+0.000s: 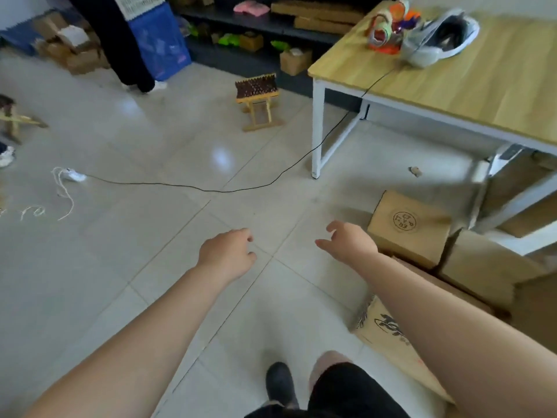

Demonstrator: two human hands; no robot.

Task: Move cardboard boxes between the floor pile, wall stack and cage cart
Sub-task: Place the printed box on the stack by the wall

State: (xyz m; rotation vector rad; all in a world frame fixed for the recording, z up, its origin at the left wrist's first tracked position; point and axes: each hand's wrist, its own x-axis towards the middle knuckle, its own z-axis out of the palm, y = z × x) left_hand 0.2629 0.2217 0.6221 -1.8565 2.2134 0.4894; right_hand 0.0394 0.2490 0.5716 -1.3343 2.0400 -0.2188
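Note:
Both my arms reach forward over the tiled floor and hold nothing. My left hand (227,251) hangs with loosely curled fingers above bare tiles. My right hand (349,241) has its fingers spread and relaxed, just left of a cardboard box with a round stamp (410,227). That box sits in a floor pile with a plain box (488,263) to its right and a printed box (394,342) nearer me, partly hidden by my right forearm. More cardboard boxes (72,52) lie at the far left by the wall.
A wooden table (470,76) with white legs stands at right, carrying toys and a shoe. A black cable (211,188) crosses the floor to a white power strip (70,175). A small wooden stool (259,101) and a person's dark legs (126,49) stand farther back, near dark shelves (271,22).

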